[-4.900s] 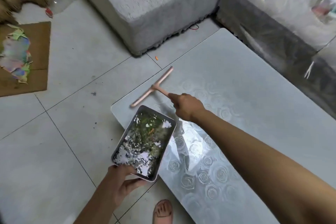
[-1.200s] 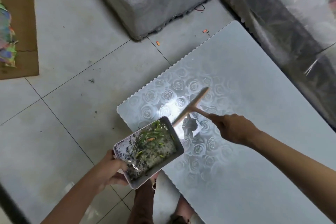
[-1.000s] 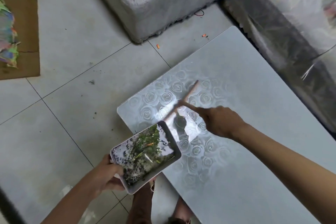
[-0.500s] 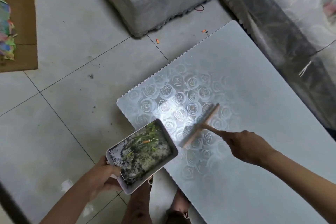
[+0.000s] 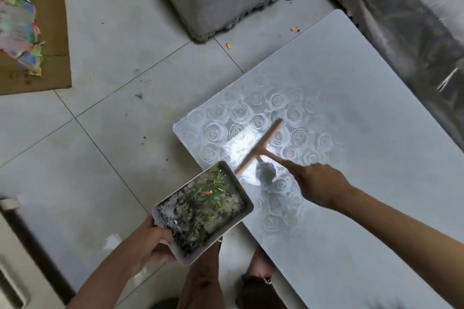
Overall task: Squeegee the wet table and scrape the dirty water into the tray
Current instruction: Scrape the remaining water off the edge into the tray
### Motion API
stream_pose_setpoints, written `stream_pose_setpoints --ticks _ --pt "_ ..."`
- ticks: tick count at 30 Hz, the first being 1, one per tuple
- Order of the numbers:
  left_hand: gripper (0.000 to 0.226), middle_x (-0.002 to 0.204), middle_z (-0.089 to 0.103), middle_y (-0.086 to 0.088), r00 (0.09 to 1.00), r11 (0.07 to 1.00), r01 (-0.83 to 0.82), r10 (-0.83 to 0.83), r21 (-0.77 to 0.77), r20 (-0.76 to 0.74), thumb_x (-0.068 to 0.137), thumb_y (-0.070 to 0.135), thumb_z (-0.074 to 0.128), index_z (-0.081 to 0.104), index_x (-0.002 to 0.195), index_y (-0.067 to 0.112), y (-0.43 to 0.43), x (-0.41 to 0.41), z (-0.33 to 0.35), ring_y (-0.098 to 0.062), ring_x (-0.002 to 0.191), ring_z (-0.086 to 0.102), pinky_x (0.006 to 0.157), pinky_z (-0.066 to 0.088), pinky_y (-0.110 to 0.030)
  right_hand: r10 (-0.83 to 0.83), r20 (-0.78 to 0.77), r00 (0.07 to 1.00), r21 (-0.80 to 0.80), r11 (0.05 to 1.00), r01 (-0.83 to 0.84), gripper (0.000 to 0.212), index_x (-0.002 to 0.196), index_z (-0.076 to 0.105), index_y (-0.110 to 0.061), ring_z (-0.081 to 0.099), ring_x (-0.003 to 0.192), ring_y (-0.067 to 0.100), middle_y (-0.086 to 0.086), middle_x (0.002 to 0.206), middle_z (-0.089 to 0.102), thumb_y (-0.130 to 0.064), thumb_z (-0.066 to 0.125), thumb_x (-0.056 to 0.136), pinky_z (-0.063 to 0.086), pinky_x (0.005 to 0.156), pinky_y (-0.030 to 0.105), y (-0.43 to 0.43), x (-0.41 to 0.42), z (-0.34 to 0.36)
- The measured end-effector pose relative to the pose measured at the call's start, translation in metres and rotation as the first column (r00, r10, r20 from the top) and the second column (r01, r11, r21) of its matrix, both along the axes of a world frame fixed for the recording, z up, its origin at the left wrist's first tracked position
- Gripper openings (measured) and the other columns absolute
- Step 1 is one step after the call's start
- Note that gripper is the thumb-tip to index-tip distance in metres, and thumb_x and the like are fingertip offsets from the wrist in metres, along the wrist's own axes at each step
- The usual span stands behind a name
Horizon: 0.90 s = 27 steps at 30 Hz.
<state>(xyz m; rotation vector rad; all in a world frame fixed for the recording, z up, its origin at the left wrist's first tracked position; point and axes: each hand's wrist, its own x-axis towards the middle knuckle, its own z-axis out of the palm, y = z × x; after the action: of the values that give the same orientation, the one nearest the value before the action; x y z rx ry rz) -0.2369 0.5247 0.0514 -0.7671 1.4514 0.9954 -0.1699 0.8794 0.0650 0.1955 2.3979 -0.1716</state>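
At table [image 5: 364, 113] edge, squeegee [image 5: 258, 148] between hands, tray [image 5: 244, 204] left

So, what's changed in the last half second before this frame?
The right hand has pulled the squeegee across the table toward the tray; the blade's near end now sits close to the tray's far corner. Nothing was picked up or let go. The left hand still holds the tray by the table's edge, and the right still grips the squeegee handle.

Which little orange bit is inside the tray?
The orange bit among green scraps in the tray, which the left hand holds. The other two bits lie on the floor beyond the table.
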Motion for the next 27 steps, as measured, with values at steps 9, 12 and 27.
stream_pose_setpoints --ticks 9,12,27 --pt "0.057 0.106 0.066 -0.019 0.996 0.995 -0.084 0.084 0.049 0.011 0.08 -0.022 0.047 0.047 0.122 0.017 0.0 0.017 -0.001 -0.034 0.071 0.072 0.051 0.056 -0.039 -0.004 -0.109 0.994 -0.045 0.999 -0.001 0.07 0.131 -0.005 -0.072 0.061 0.08 0.032 0.011 0.088 0.065 -0.025 0.034 0.096 0.044 0.064 0.036 -0.005 -0.035 0.024" --pt "0.058 0.104 0.066 -0.019 0.997 0.995 -0.079 0.077 0.066 0.02 0.076 -0.024 0.048 0.049 0.118 0.016 0.002 0.026 -0.001 -0.034 0.072 0.072 0.052 0.057 -0.04 0.018 -0.173 0.985 -0.085 0.996 -0.033 0.058 0.14 0.016 -0.061 0.06 0.089 0.034 0.011 0.102 0.066 -0.027 0.036 0.097 0.043 0.065 0.034 -0.031 -0.086 0.007" --pt "0.061 0.124 0.056 -0.02 0.993 0.994 -0.109 0.11 0.022 -0.03 0.081 -0.019 0.05 0.04 0.134 0.01 0.061 0.112 -0.011 -0.039 0.095 0.065 0.06 0.06 -0.044 -0.28 0.025 0.96 -0.009 0.96 0.28 0.047 0.137 0.023 -0.062 0.063 0.098 0.029 -0.002 0.114 0.068 -0.035 0.033 0.1 0.049 0.078 0.035 0.09 0.163 0.007"
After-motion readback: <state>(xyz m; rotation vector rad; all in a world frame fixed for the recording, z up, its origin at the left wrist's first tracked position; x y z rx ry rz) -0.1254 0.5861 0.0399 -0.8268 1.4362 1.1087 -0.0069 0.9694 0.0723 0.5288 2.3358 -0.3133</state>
